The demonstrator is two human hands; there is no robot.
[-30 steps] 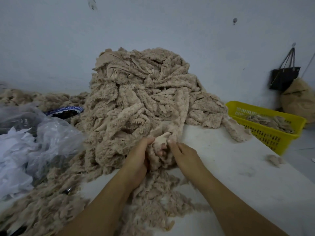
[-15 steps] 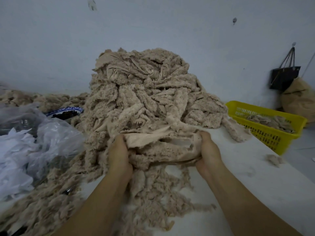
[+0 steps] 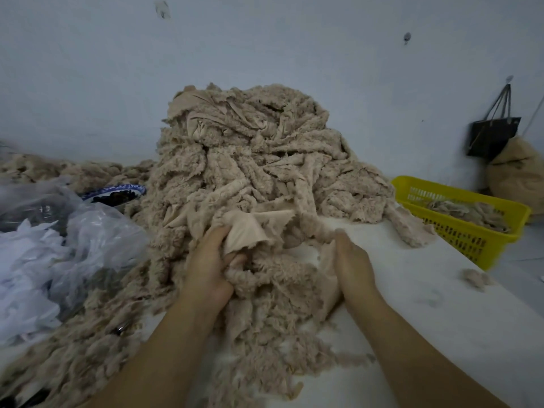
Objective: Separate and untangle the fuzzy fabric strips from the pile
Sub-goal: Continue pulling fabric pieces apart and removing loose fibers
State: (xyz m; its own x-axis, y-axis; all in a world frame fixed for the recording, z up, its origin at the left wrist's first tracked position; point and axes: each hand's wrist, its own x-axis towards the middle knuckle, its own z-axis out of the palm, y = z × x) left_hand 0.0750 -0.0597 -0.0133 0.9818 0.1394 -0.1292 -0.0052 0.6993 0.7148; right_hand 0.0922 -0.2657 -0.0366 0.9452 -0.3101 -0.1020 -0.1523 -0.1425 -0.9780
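Observation:
A tall pile of beige fuzzy fabric strips (image 3: pixel 250 160) rises against the wall on the white table (image 3: pixel 441 334). More tangled strips (image 3: pixel 265 334) spread toward me between my arms. My left hand (image 3: pixel 210 266) is closed on a bunched strip (image 3: pixel 250 231) whose smooth backing shows above my fingers. My right hand (image 3: pixel 351 263) grips the other end of this fabric, with a flap hanging under the palm. Both hands sit at the pile's front foot.
A yellow plastic basket (image 3: pixel 471 240) with several strips inside stands at the right table edge. Clear and white plastic bags (image 3: pixel 59 254) lie at left, beside a blue-rimmed bowl (image 3: pixel 116 194). A black bag (image 3: pixel 493 136) hangs on the wall. A fluff scrap (image 3: pixel 475 278) lies near the basket.
The hands had spread a strip wide and flat half a second ago; now they have come closer together and lower, with the fabric bunched in the left hand.

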